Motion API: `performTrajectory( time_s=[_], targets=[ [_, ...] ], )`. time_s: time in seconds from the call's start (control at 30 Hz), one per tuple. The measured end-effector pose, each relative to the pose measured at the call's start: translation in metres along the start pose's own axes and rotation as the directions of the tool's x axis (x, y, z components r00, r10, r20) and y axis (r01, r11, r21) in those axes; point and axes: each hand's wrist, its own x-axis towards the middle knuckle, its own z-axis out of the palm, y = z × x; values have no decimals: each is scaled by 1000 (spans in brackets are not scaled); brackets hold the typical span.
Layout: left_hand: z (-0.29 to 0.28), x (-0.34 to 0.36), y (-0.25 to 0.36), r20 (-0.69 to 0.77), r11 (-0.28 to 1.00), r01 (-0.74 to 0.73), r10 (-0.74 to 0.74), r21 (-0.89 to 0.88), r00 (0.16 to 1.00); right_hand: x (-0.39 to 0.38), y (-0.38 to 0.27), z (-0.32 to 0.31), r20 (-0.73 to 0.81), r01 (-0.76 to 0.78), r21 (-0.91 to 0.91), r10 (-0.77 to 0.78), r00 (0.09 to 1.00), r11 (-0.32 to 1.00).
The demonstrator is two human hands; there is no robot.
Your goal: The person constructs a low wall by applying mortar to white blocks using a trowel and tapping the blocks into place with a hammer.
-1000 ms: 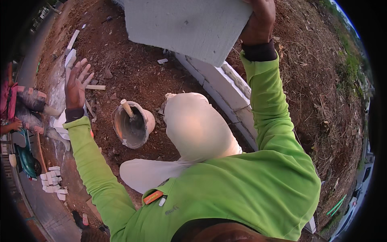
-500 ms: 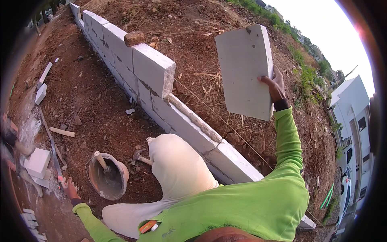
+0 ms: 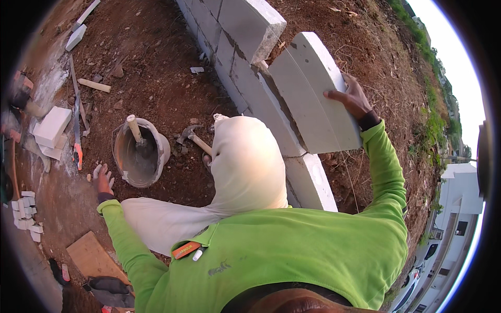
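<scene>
My right hand (image 3: 355, 98) grips the right edge of a large pale block (image 3: 313, 96), which is tilted over the lower course of the block wall (image 3: 241, 78). The block's lower part is close to the wall top; whether it touches cannot be told. A thin string line (image 3: 342, 156) passes across its face. My left hand (image 3: 103, 180) is low on the left with fingers spread, holding nothing. Beside it stands a bucket (image 3: 166, 151) of grey mix with a wooden-handled tool (image 3: 134, 128) in it. A handsaw (image 3: 78, 151) with an orange handle lies just beyond that hand.
A claw hammer (image 3: 195, 137) lies between the bucket and my knee. Cut blocks (image 3: 53, 126) and a wooden stick (image 3: 94, 85) are on the soil at left. Another person's arm (image 3: 34, 108) shows at the left rim. A brown board (image 3: 96, 255) lies lower left.
My right hand has lowered the block from above the far-side soil toward the wall. My left hand has come away from the saw handle. The view has shifted.
</scene>
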Motion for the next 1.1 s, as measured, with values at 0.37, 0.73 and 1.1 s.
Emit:
performTrajectory(
  time_s=[0.37, 0.73, 1.1],
  targets=[
    [4, -14, -22, 1, 996, 47, -47, -80, 999, 35, 1, 32, 67, 112, -60, -108, 992, 992],
    [3, -21, -37, -21, 984, 64, -68, -166, 997, 43, -9, 44, 18, 144, -160, -143, 990, 977],
    [19, -25, -29, 18, 987, 68, -66, -147, 998, 48, 10, 46, -23, 177, -211, -186, 982, 961]
  ],
)
